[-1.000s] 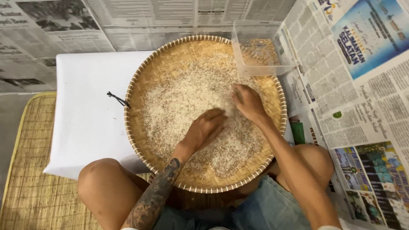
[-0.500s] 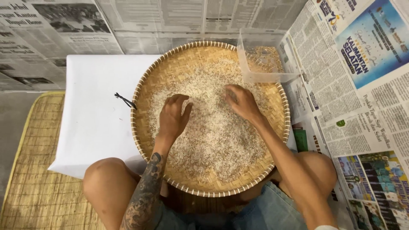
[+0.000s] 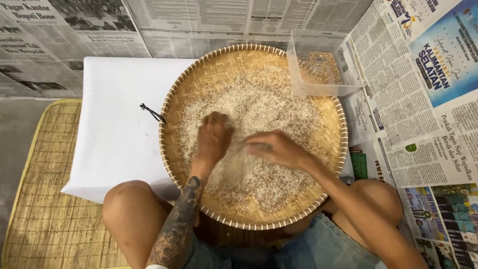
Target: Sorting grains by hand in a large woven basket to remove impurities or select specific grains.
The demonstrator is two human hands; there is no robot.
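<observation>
Both hands resting down in the rice [image 3: 259, 107], spread across a round woven tray [image 3: 214, 74] sitting over the knees. Left hand [image 3: 214, 137] lying palm down with fingers loosely curled into the grains, pinching nothing firm. Right hand [image 3: 274, 149] lying flat just beside it, fingers stretched toward the left hand, open and gripping nothing; slightly blurred, so finer finger positions impossible to tell. Grains piling thickest directly under and between both palms, thinning toward the rim beyond the fingertips. Probably handling as light, loose and dry, slipping through fingers rather than lifting as one mass; best gathered by scooping or sweeping with cupped palms, not by pinching. Tray itself looking stiff and light, best held at its bound rim. Sitting past the right hand's fingertips, at the tray's far edge: a clear plastic box [image 3: 318, 82] holding some darker grain. Lying beneath the tray, beyond the left hand: a white cloth [image 3: 119, 129].
</observation>
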